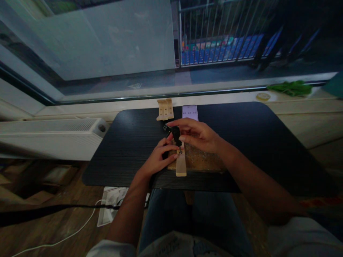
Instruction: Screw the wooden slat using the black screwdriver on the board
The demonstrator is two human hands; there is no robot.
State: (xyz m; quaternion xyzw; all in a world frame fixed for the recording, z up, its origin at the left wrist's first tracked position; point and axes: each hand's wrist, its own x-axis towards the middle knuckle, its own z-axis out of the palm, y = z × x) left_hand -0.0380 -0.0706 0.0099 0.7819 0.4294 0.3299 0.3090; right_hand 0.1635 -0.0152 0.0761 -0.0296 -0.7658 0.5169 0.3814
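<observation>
My right hand [202, 135] has its thumb and fingers about the black handle of a screwdriver [176, 135]. The shaft points down at a small screw [180, 152] in a pale wooden strip [181, 167]. Closed at the strip's left edge, my left hand [159, 157] has its thumb and a fingertip close beside the screw. Under the strip lies a brown board or block [203, 160] that looks wrapped in clear plastic. Some small dark metal pieces [165, 127] lie just beyond my fingers, partly hidden.
On the dark table [120, 153], a grooved wooden piece with holes [165, 109] and a phone [189, 111] lie at the far edge. Behind are a window sill with a roll of tape [263, 96] and a green bundle [291, 87]. A radiator [50, 137] stands left.
</observation>
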